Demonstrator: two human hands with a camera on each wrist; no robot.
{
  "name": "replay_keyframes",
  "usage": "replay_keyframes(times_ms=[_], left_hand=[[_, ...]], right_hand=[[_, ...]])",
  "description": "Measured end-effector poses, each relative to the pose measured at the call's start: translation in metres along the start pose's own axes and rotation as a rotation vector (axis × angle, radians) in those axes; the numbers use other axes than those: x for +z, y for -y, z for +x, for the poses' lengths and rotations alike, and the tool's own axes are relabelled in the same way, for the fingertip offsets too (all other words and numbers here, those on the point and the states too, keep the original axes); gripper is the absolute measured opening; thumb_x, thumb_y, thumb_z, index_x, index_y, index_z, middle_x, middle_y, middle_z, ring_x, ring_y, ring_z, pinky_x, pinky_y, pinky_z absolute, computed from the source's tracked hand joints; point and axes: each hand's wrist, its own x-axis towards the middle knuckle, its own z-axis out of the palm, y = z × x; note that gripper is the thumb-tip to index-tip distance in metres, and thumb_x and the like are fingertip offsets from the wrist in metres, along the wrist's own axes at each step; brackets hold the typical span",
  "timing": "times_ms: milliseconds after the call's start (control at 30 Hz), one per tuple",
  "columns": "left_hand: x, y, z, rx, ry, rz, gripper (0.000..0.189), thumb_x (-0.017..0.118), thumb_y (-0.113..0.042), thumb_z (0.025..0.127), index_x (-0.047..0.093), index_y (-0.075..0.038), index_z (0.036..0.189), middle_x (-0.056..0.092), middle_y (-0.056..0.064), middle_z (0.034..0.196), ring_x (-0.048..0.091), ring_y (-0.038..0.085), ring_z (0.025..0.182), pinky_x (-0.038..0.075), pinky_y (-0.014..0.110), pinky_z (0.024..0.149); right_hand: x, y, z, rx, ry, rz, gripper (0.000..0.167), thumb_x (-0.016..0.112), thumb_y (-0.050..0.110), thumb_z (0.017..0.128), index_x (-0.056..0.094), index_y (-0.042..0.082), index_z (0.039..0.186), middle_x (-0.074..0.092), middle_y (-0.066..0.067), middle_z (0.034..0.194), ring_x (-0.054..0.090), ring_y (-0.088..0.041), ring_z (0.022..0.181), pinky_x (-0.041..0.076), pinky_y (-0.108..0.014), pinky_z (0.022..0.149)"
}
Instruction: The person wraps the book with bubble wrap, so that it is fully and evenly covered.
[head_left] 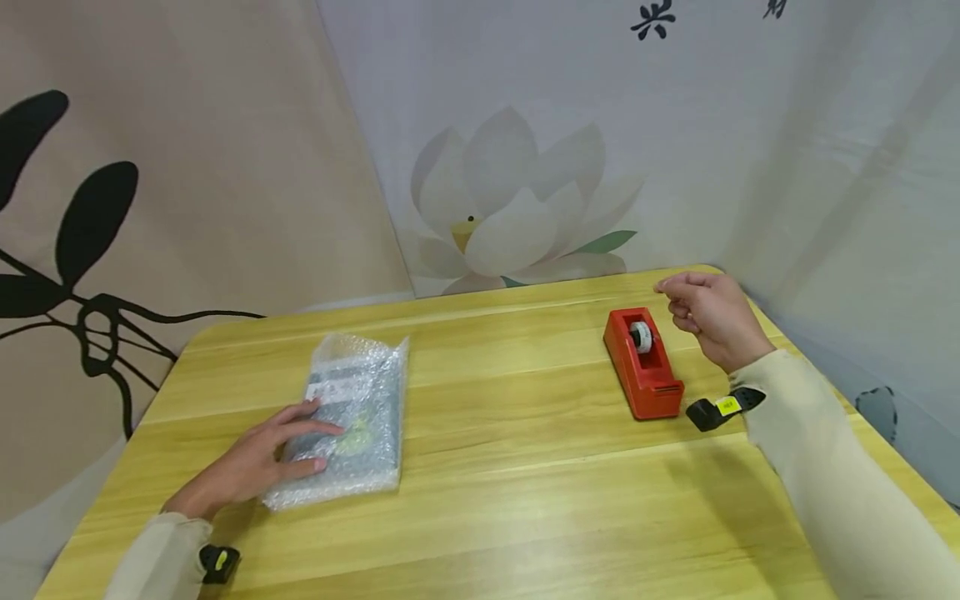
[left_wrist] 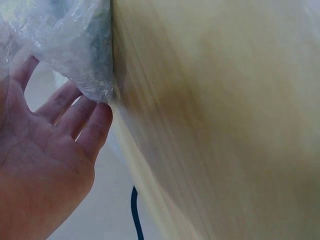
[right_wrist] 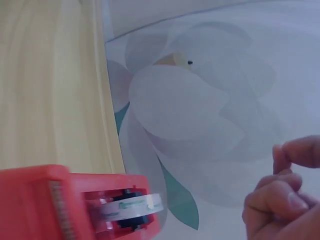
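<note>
My left hand (head_left: pixel 258 457) rests on a flat packet wrapped in clear bubble wrap (head_left: pixel 375 425), fingers spread over its left side. Through the wrap show dark panels and a pale green patch. The left wrist view has the palm of that hand (left_wrist: pixel 45 135), with the fingers against the crinkled wrap (left_wrist: pixel 75 45). To the right stands a red tape dispenser (head_left: pixel 647 379) with a small white roll of tape (head_left: pixel 641 337). Beyond its right side my right hand (head_left: pixel 712 317) is raised, thumb and index fingertips together, other fingers curled; nothing shows between them.
The pale wooden table (head_left: pixel 495 500) runs up to a hanging cloth (head_left: pixel 487 75) at the back, printed with a lotus flower. A black band with a yellow label (head_left: pixel 726 406) sits on the right wrist.
</note>
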Motion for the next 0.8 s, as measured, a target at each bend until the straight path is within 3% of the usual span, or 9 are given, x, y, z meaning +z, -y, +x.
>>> replay_keyframes(times_ms=[200,400,633,800], left_hand=[[0.001,0.002,0.0,-0.017,0.012,-0.022,0.037,0.073,-0.037,0.09,0.066,-0.034,0.127,0.034,0.026,0.158,0.032,0.058,0.14,0.038,0.08,0.093],[0.0,0.003,0.0,-0.023,0.003,-0.021,0.037,0.074,-0.037,0.09,0.067,-0.034,0.126,0.034,0.026,0.158,0.031,0.058,0.141,0.036,0.081,0.093],[0.001,0.006,0.0,0.004,-0.003,-0.019,0.036,0.074,-0.035,0.09,0.067,-0.034,0.126,0.035,0.026,0.157,0.032,0.059,0.14,0.035,0.082,0.092],[0.002,0.008,0.001,0.011,0.002,-0.024,0.037,0.074,-0.034,0.09,0.067,-0.034,0.126,0.034,0.027,0.157,0.032,0.059,0.14,0.036,0.082,0.092]], right_hand=[[-0.006,-0.017,-0.034,0.008,0.012,0.007,0.019,0.054,0.024,0.104,0.065,0.012,0.093,0.05,0.005,0.083,0.037,-0.008,0.059,0.022,-0.028,0.049],[-0.006,-0.051,-0.067,0.105,0.038,0.091,0.032,0.054,0.031,0.105,0.058,0.014,0.077,0.041,0.006,0.066,0.029,-0.012,0.055,0.013,-0.038,0.056],[0.003,-0.087,-0.084,0.251,-0.003,0.185,0.037,0.05,0.03,0.106,0.049,0.018,0.071,0.038,0.009,0.065,0.022,-0.011,0.059,0.013,-0.031,0.054],[0.006,-0.097,-0.086,0.305,-0.017,0.227,0.032,0.051,0.029,0.106,0.053,0.018,0.076,0.04,0.01,0.066,0.03,-0.005,0.057,0.017,-0.024,0.053]])
